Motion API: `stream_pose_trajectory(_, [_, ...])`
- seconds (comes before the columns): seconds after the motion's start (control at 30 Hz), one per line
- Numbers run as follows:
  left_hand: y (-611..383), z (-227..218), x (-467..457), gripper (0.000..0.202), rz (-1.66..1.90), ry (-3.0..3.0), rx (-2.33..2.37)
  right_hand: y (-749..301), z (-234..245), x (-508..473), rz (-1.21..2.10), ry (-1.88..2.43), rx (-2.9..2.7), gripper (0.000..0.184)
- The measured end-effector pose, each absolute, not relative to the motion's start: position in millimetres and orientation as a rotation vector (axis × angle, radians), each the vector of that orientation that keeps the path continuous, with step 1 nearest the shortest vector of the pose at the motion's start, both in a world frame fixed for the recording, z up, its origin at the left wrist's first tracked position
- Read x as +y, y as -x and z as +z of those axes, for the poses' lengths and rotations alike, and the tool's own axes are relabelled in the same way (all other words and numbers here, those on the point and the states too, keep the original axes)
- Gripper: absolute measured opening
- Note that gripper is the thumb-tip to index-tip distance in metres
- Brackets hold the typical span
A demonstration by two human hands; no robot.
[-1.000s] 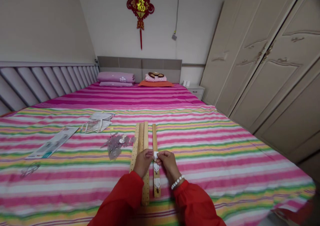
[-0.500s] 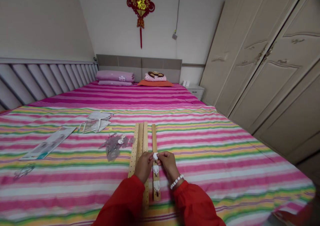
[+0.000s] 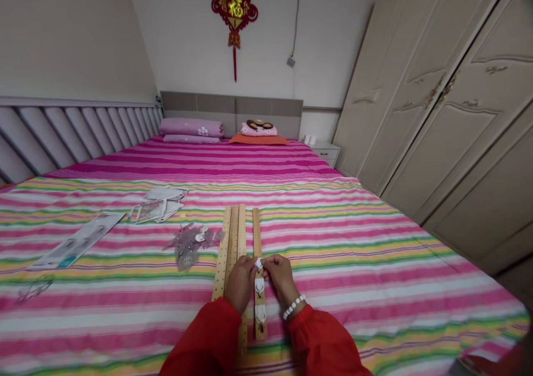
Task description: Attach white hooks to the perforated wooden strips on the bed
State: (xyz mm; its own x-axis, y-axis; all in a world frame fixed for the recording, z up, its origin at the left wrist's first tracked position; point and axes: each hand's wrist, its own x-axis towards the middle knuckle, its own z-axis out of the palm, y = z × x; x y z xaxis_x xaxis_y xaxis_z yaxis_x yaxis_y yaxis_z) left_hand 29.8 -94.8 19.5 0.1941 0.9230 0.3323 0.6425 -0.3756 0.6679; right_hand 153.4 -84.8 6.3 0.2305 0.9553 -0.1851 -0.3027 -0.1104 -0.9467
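Plainly narrow, tan wooden strip; white hooks lined along it.

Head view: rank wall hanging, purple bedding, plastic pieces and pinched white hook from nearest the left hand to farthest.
1. Pinched white hook, at the fingertips of the left hand.
2. Plastic pieces, left and beyond.
3. Purple bedding, far end, left.
4. Wall hanging, above the headboard.

On the bed I am seeing: lone strip, lying right of three strips; two hooks, sitting on its near half; third hook, between left hand and right hand; scraps, lying left of the strips; packets, behind these; card, farther left; loops, before it. Headboard is standing behind; wardrobe, right.
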Motion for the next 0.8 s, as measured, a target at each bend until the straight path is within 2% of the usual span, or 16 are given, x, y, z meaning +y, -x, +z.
stream_pose_trajectory(0.17, [-32.7, 25.8, -99.7, 0.034, 0.876, -2.190, 1.540, -153.9, 6.9, -84.0, 1.262, 1.254, -0.733, 0.018])
stream_pose_trajectory(0.27, [-33.2, 30.8, -102.6, 0.029, 0.785, -2.302, 1.648, -154.0, 7.8, -83.1, 1.241, 1.293, -0.752, 0.020])
stream_pose_trajectory(0.4, [-32.8, 31.8, -104.3, 0.024, 0.772, -2.396, 1.690, -153.2, 8.8, -80.7, 1.245, 1.327, -0.753, 0.023])
stream_pose_trajectory(0.8, [-32.3, 30.4, -103.3, 0.028, 0.733, -2.395, 1.658, -154.5, 2.7, -77.6, 1.268, 1.342, -0.775, 0.022])
